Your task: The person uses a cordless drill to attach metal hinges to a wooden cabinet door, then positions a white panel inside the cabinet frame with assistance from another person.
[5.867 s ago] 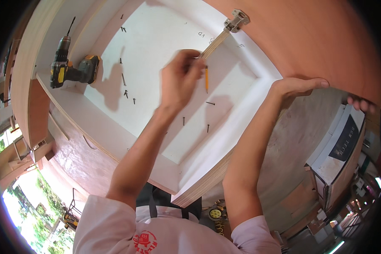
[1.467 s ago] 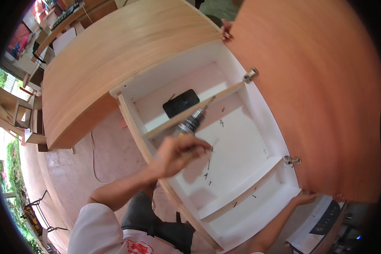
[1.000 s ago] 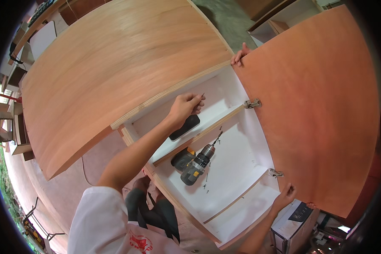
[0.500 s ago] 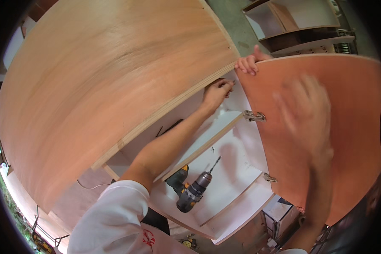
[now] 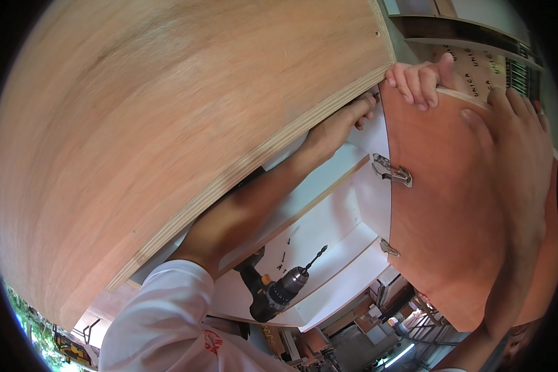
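Observation:
My left arm reaches under the wooden panel's edge into a white cabinet [image 5: 328, 229]. At the far inner corner, beside the door, my left hand [image 5: 344, 122] is closed; what its fingers hold is too small to make out. My right hand [image 5: 518, 139] grips the far edge of the reddish-brown cabinet door [image 5: 446, 204], fingers over the edge and thumb on its face. Another person's hand [image 5: 418, 82] holds the same edge near the corner. Two metal hinges, one upper [image 5: 394, 170] and one lower [image 5: 389, 247], sit along the door's side.
A cordless drill [image 5: 280, 294] with a bit fitted lies inside the cabinet, near several loose screws [image 5: 283, 256]. The large plywood panel [image 5: 186, 124] covers the left. Behind the door stands another dark-edged cabinet piece [image 5: 459, 31]. Workshop items fill the floor area below.
My right hand has moved from in front of the door up to its far edge and taken hold. My left hand stays at the inner corner. The view has shifted and tilted.

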Demonstrator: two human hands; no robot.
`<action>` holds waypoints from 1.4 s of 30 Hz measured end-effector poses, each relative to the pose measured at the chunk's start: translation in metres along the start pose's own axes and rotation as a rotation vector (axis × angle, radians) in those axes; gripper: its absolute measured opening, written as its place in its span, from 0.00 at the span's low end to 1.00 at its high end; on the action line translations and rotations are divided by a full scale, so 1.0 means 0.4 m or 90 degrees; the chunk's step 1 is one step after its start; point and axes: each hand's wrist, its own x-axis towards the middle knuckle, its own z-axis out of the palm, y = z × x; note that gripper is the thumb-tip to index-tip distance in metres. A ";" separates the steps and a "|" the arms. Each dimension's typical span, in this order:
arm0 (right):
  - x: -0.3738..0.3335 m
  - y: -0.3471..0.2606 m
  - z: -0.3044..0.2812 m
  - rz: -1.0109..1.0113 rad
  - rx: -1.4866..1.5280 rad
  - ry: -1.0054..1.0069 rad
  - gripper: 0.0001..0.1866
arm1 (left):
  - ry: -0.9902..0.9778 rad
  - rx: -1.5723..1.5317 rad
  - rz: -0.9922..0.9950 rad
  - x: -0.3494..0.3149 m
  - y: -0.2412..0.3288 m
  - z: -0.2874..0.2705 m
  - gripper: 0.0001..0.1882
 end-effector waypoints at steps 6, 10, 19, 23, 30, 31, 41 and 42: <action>0.000 0.011 0.011 0.029 0.034 -0.033 0.11 | -0.007 0.033 0.026 -0.001 -0.002 -0.001 0.10; -0.021 0.011 0.043 0.058 0.098 -0.038 0.12 | -0.012 0.071 0.022 0.005 -0.006 0.003 0.10; -0.082 0.049 0.058 -0.124 0.159 -0.010 0.26 | 0.014 0.040 0.010 -0.011 0.003 0.014 0.25; -0.049 0.046 0.087 -0.052 0.167 0.013 0.24 | 0.036 0.047 0.040 -0.005 -0.009 0.010 0.25; -0.023 0.053 0.102 -0.013 0.179 0.041 0.21 | 0.043 0.023 0.098 0.007 -0.033 0.016 0.22; -0.018 0.056 0.106 -0.009 0.182 0.047 0.21 | 0.049 0.028 0.104 0.005 -0.034 0.019 0.22; -0.006 0.051 0.118 0.024 0.191 0.065 0.17 | 0.110 0.089 0.064 0.002 -0.017 0.040 0.19; -0.009 0.051 0.121 0.025 0.194 0.068 0.17 | 0.114 0.100 0.060 0.005 -0.017 0.040 0.19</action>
